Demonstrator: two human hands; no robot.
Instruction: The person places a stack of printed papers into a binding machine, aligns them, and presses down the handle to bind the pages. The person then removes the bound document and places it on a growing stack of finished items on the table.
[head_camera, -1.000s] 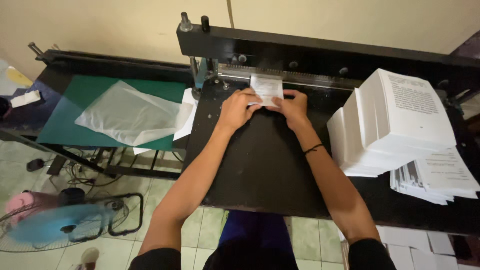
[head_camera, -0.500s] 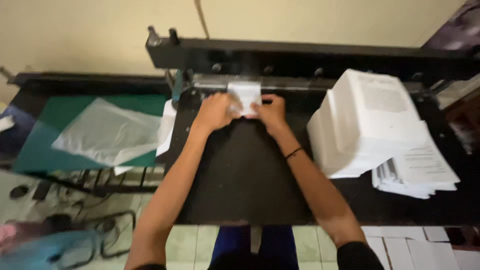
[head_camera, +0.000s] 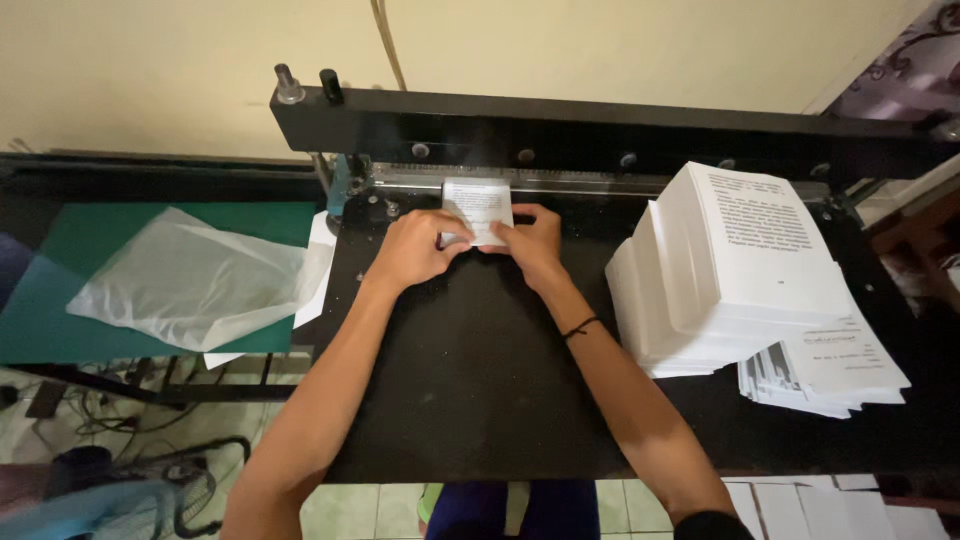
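Observation:
A small stack of white printed sheets lies on the black bed of a paper cutter, its far edge under the black clamp bar. My left hand grips the stack's left side and near edge. Pressed against the right side of the stack is my right hand, with a thin black band on its wrist. Both hands hold the stack flat against the bed.
A tall pile of white printed sheets stands on the right of the bed, with more fanned sheets beside it. A clear plastic bag lies on a green mat at left. A fan stands on the floor below.
The view has shifted a little; my hands stay on the small stack at the clamp bar, fingers drawn slightly closer together over it.

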